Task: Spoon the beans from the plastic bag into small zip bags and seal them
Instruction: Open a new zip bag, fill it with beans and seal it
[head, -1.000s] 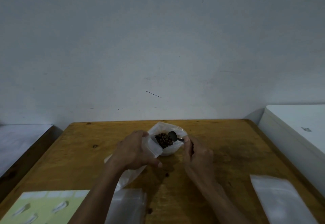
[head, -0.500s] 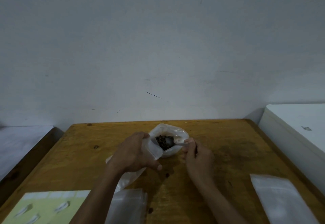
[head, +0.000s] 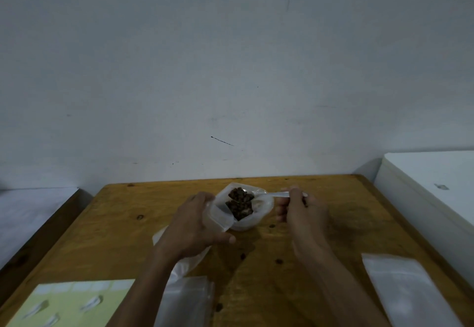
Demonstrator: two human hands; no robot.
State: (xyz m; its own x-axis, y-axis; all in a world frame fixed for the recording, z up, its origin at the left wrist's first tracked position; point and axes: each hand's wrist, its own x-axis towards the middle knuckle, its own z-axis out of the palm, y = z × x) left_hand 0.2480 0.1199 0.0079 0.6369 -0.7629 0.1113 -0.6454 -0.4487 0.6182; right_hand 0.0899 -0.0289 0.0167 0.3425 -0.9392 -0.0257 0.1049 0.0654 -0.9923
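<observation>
Head view. We see the left hand (head: 191,226) with its grip clamped on a small zip bag (head: 218,217), thumb under its lip, holding the mouth open. Beside it, near the desk's (head: 123,237) far edge, sits the plastic bag (head: 259,213) of beans (head: 239,210). The right hand (head: 302,211) has its grip closed on a spoon (head: 256,196) handle; the loaded bowl hangs over the plastic bag. More zip bags (head: 407,290) lie at the near right edge, a stack (head: 187,301) at the near edge, a green sheet (head: 71,303) in the near left corner.

Wooden table (head: 320,244) bears plastic bag (head: 259,217), zip bags (head: 407,290), perhaps stray beans (head: 279,261).
</observation>
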